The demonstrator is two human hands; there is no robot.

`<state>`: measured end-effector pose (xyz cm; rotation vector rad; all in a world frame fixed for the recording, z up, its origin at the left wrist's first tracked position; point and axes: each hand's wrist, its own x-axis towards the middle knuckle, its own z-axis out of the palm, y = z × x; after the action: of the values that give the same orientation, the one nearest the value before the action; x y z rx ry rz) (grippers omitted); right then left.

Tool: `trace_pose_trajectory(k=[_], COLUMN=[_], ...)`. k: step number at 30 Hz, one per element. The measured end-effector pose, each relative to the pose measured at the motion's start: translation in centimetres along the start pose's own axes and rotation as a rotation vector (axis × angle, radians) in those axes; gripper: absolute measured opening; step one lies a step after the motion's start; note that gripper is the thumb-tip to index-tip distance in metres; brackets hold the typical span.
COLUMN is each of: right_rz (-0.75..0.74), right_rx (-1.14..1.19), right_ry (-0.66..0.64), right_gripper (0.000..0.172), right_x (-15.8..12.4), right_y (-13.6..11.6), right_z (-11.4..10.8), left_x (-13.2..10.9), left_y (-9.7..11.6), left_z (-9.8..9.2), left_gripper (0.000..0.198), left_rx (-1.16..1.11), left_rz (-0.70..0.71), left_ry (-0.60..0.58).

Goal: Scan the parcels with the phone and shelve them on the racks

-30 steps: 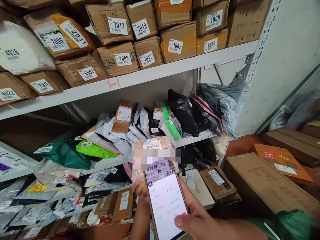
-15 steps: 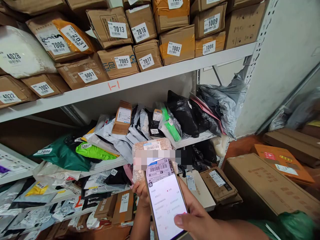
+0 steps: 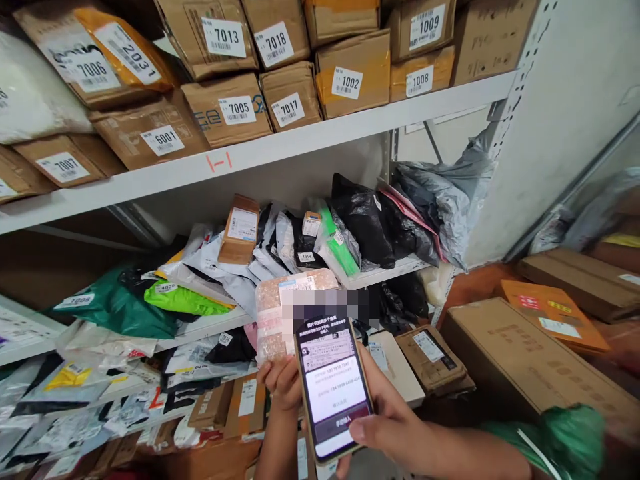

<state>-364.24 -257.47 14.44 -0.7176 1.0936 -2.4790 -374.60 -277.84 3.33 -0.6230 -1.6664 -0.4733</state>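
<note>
There are two bare hands, one left hand (image 3: 283,383) and one right hand (image 3: 390,408), one slim smartphone (image 3: 333,390) and one rounded, pinkish bubble-wrapped parcel (image 3: 270,300). Along the white metal upper shelf (image 3: 280,144), eleven white paper labels (image 3: 347,83) show a full four-digit number, and there is one bulky white plastic sack (image 3: 43,93). The shelf below holds one dark green plastic bag (image 3: 130,310), one lime-green plastic packet (image 3: 187,302), one bright green packet in clear film (image 3: 345,260) and two small cardboard boxes (image 3: 237,252). At right lies one orange cardboard box (image 3: 560,310). Grey and white plastic mailers (image 3: 210,257) overlap too tightly to count.
</note>
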Motion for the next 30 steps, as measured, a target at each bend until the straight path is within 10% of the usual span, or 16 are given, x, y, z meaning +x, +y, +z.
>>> trace_pose_trajectory(k=[9,22,30], right_rz=[0.014,0.000,0.000], right_rx=[0.040,0.065,-0.046], right_ry=[0.303,0.248,0.156], right_gripper=[0.047,0.100,0.101], right_x=[1.3,0.5,-0.4], right_y=[1.2,1.2,-0.2], right_z=[-1.2,-2.1,-2.4], left_x=[4.2,2.9,3.1], left_y=[1.3,0.5,0.9], left_z=[-0.2,-0.2,0.0], left_gripper=[0.037,0.033,0.021], left_rx=[0.094,0.090,0.080], left_rz=[0.297,0.298,0.318], left_ry=[0.180,0.179,0.224])
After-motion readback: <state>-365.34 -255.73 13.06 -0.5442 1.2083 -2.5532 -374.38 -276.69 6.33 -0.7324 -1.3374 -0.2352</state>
